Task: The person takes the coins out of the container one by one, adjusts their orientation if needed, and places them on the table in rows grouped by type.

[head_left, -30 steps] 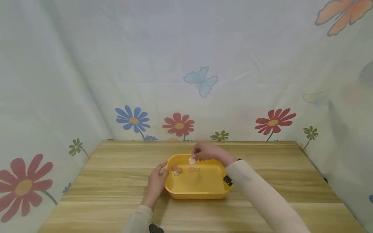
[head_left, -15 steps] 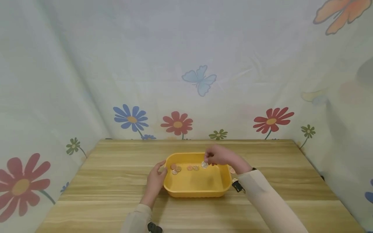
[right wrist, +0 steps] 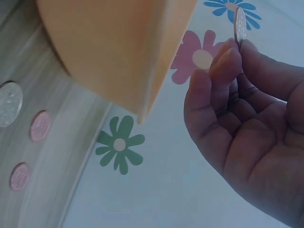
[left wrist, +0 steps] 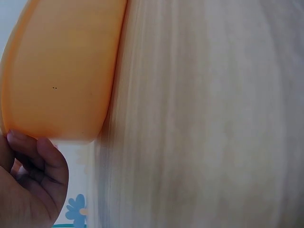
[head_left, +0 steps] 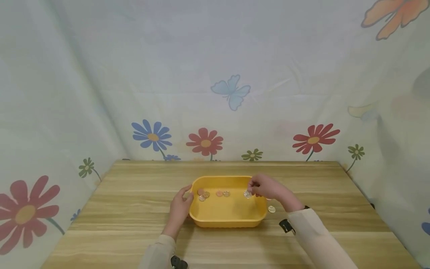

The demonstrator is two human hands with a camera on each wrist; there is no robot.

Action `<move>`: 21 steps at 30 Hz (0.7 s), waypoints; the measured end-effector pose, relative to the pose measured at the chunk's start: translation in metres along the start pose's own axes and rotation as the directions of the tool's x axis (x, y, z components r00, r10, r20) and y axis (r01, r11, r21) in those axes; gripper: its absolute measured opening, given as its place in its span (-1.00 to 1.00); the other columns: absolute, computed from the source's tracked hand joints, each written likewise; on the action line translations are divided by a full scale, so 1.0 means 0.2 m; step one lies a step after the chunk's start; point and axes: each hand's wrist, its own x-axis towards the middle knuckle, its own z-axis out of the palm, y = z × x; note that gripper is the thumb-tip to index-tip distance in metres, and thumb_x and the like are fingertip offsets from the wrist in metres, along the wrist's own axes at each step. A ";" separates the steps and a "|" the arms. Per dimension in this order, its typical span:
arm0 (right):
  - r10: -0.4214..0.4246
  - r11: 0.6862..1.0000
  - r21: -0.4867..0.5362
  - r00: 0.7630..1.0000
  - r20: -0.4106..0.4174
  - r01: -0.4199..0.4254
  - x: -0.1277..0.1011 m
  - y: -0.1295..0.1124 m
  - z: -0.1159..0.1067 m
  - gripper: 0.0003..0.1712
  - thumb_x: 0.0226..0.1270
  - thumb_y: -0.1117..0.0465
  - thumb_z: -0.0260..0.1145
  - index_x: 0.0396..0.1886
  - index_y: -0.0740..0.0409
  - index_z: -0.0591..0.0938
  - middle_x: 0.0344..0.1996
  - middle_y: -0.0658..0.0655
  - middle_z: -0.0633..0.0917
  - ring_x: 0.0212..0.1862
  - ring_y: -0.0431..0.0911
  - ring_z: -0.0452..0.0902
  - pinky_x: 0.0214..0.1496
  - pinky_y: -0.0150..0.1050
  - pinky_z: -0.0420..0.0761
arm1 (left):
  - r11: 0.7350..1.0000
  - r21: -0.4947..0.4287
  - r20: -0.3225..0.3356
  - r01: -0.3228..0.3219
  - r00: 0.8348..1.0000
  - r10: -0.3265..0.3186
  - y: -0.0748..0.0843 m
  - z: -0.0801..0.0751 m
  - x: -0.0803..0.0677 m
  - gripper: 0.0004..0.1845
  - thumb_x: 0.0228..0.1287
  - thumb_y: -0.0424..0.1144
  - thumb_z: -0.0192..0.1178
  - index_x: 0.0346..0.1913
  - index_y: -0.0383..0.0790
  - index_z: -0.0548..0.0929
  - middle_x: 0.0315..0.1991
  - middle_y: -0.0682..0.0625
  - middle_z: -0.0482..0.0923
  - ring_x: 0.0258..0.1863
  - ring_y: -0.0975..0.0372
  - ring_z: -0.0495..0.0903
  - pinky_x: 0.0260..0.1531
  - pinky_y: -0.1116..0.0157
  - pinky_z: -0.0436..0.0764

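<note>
A yellow plastic tray [head_left: 228, 224] stands on the wooden table. My left hand [head_left: 179, 207] grips its left end, fingertips at the wall in the left wrist view. Between thumb and fingertips of my right hand [head_left: 267, 187] is a silver coin [head_left: 247, 194], held above the tray's right side. The right wrist view shows this coin [right wrist: 240, 24] edge-on, pinched at its lower edge. Several coins lie in the tray: a cluster with a copper coin [head_left: 200, 191] at the left, then a copper coin [head_left: 219, 194] beside a gold-toned coin [head_left: 226, 194].
Outside the tray's right end, a coin [head_left: 271, 209] lies on the table [head_left: 322, 209]. In the right wrist view a large silver coin [right wrist: 9, 103] and two pinkish coins, one a copper coin [right wrist: 40, 126], rest there. A flower-printed curtain [head_left: 289, 74] surrounds the table's back and sides.
My right hand has moved rightward over the tray, carrying the silver coin, and more of the coin on the table at right now shows. The left hand stays on the tray's left end.
</note>
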 end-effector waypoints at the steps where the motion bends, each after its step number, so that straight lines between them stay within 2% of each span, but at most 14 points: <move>1: 0.000 1.000 0.003 1.000 -0.010 0.000 -0.01 0.01 0.00 -0.85 0.46 0.37 0.23 -0.34 0.34 0.63 -0.47 0.27 0.66 -0.48 -0.19 0.40 -0.43 -0.34 0.45 | 1.000 -0.001 0.000 -0.001 1.000 0.001 0.00 0.00 0.00 -0.52 0.56 -0.21 0.05 0.46 -0.20 0.45 -0.63 -0.03 0.42 -0.72 0.30 0.39 -0.67 0.37 0.48; 5: 0.025 1.000 0.006 0.999 -0.038 -0.024 -0.05 0.04 0.01 -0.85 0.45 0.36 0.25 -0.34 0.34 0.63 -0.47 0.26 0.66 -0.48 -0.19 0.41 -0.45 -0.36 0.44 | 1.000 -0.005 -0.005 -0.003 1.000 0.003 0.00 0.00 0.00 -0.52 0.55 -0.22 0.05 0.45 -0.21 0.45 -0.63 -0.03 0.43 -0.72 0.30 0.40 -0.67 0.37 0.49; 12: 0.065 0.998 0.018 0.996 -0.059 -0.064 -0.12 0.08 -0.01 -0.87 0.46 0.36 0.25 -0.32 0.34 0.62 -0.50 0.11 0.61 -0.44 -0.16 0.43 -0.40 -0.36 0.49 | 1.000 -0.005 -0.002 0.003 1.000 -0.003 0.00 0.00 0.00 -0.52 0.56 -0.22 0.05 0.46 -0.20 0.44 -0.59 -0.09 0.50 -0.70 0.29 0.42 -0.66 0.37 0.49; 21: 0.092 0.996 0.020 0.993 -0.067 -0.091 -0.21 0.13 -0.05 -0.86 0.47 0.36 0.23 -0.33 0.32 0.62 -0.49 0.16 0.61 -0.44 -0.13 0.43 -0.39 -0.33 0.48 | 1.000 -0.007 -0.003 -0.003 1.000 0.003 0.00 0.00 0.01 -0.52 0.56 -0.22 0.05 0.46 -0.21 0.45 -0.63 -0.03 0.42 -0.71 0.30 0.40 -0.67 0.39 0.47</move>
